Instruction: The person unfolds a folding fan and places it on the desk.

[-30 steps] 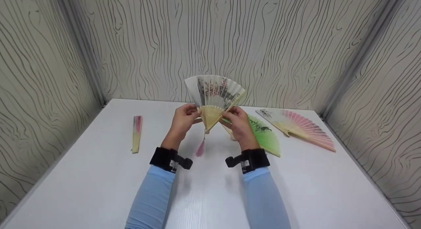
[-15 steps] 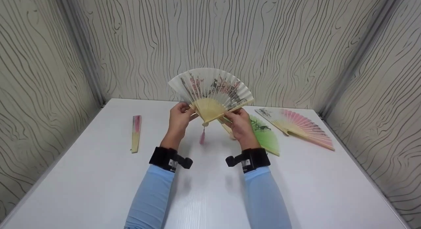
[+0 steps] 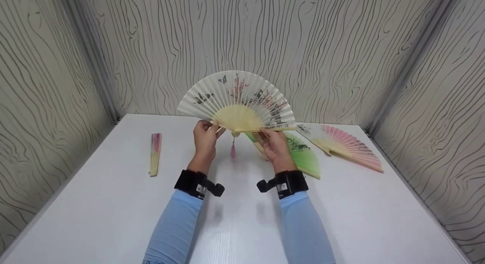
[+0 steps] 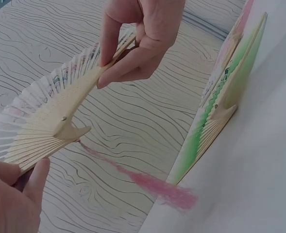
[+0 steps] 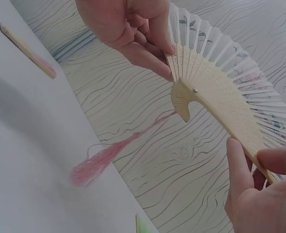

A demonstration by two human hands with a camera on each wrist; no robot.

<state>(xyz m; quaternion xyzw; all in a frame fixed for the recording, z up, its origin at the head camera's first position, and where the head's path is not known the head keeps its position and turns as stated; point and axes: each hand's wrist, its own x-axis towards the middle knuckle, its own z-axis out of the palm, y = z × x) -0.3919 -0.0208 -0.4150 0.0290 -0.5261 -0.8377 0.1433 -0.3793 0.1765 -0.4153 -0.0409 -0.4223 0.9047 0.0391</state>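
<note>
A white folding fan (image 3: 237, 99) with pink blossoms, dark leaves and pale wooden ribs is spread to nearly a half circle above the table. My left hand (image 3: 205, 140) pinches its left edge between thumb and fingers. On the other side, my right hand (image 3: 276, 147) pinches the right guard stick the same way. The pivot shows in the left wrist view as a small metal rivet (image 4: 64, 118). From the fan's handle end hangs a pink tassel (image 5: 104, 162). Behind my right hand lies an open green fan (image 3: 306, 158), partly hidden by that hand.
A folded fan (image 3: 155, 154) with a pink end lies on the white table (image 3: 113, 203) at the left. An open pink and white fan (image 3: 343, 144) rests at the right. A wood-patterned wall (image 3: 242, 36) rises behind the table's far edge.
The white fan has opened from a narrow wedge to nearly a half circle, its left edge swinging left and its right guard stick lowering to about level. Both hands kept their hold.
</note>
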